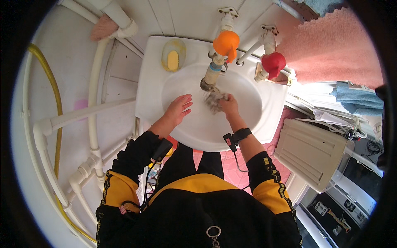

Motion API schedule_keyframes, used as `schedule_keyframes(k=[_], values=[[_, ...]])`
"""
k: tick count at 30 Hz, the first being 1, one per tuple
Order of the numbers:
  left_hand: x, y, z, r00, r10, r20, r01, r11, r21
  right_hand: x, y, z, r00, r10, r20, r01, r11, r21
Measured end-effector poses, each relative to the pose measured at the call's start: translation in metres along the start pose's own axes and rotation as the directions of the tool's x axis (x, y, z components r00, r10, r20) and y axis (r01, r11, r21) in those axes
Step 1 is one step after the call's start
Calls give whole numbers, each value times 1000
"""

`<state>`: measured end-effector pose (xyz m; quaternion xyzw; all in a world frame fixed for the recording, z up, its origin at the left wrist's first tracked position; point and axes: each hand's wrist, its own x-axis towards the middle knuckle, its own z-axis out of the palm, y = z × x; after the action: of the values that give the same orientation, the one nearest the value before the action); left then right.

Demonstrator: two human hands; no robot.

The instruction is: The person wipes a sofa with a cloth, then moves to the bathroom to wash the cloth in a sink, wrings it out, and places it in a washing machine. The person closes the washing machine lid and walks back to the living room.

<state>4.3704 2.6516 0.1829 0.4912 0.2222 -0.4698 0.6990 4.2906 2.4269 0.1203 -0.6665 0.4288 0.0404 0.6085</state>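
Note:
In front of me is a white washbasin (198,133). My right hand (229,106) grips a greyish-white cloth (214,101) just below the tap spout (207,84); the cloth looks blurred and part of it is hidden by the spout and hand. My left hand (180,109) is over the left side of the bowl, fingers apart, holding nothing and not touching the cloth. An orange tap handle (226,43) sits above the spout. Yellow soap (173,60) lies in an oval dish (179,46) on the basin's back left corner.
A red-handled valve (273,63) stands at the back right, near a hanging pink towel (335,49). White pipes (93,114) and a yellow hose (54,80) run along the left. A beige plastic lid or panel (310,152) is at the right.

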Motion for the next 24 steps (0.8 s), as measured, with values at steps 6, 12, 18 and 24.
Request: schedule_keyframes(k=[6,12,18,24], values=[[-2,1,-3,1000,-4,-23,4,1000,4,28,-27,28,859,-474,-193,489,871,40],[-3,5,-8,996,31,-80,-30,999,13,-18,-41,28,621,-508,598,783,447,-433],[1,7,-3,992,80,-96,-82,997,-15,-92,-54,37,673,-481,563,686,690,-230],[3,13,-6,969,192,-153,-189,981,31,-70,-23,64,406,-600,690,889,435,-145]])
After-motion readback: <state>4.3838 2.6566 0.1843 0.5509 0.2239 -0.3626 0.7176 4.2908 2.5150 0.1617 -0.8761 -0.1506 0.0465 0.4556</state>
